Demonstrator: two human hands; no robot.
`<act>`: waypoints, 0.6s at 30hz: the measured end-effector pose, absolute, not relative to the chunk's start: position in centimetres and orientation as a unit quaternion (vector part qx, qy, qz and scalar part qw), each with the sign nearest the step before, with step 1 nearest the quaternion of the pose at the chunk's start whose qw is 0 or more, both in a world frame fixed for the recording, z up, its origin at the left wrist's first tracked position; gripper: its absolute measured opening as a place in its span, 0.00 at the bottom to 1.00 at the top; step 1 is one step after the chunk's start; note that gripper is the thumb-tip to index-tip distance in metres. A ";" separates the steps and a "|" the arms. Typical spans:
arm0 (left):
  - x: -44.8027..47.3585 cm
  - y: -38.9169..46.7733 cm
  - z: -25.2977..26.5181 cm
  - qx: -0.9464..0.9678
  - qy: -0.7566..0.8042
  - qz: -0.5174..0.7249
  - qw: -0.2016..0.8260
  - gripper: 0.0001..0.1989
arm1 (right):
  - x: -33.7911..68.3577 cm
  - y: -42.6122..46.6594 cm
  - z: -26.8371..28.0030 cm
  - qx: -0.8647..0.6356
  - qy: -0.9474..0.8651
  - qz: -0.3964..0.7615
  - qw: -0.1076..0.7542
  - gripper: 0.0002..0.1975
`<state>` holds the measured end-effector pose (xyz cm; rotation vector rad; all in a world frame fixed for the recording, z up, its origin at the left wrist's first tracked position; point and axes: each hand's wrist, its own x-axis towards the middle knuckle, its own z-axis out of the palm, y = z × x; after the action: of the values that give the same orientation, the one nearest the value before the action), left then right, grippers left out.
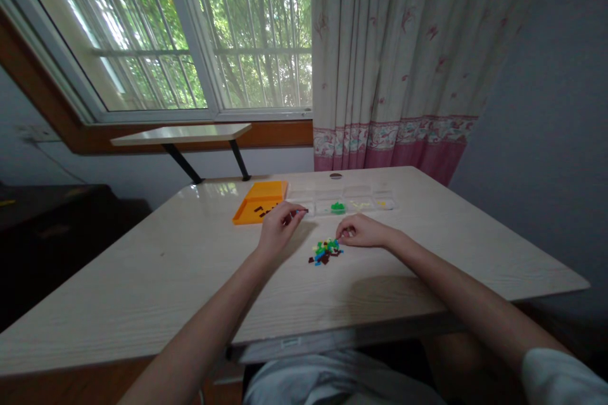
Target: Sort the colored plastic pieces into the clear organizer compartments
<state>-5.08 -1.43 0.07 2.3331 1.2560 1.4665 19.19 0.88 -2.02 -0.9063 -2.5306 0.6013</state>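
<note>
A pile of small coloured bricks [325,251], brown, green, blue and yellow, lies loose on the table. At its right edge is my right hand [361,230], fingertips pinched at the bricks; what they grip is too small to make out. My left hand [280,225] hovers in front of the orange box, its thumb and fingers closed on a small dark brown brick [305,211]. Brown bricks [259,209] lie in the open orange box [237,216]. Right of it, clear compartment boxes hold green bricks [337,207], pale pieces [360,204] and yellow pieces [381,204].
The pale wooden table [190,285] reaches to the window wall. A small raised shelf [183,134] on black legs stands at its back left. A patterned curtain [394,63] hangs behind the table. A dark piece of furniture [57,228] is at the left.
</note>
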 end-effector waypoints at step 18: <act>-11.6 3.8 -2.7 0.620 0.628 0.470 -0.004 0.09 | 19.5 1.2 -2.8 -0.349 -0.880 0.232 0.223 0.06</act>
<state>-11.56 3.82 -2.72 1.9539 1.9763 1.4815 19.46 1.16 -2.80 -0.9642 -2.4314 0.6402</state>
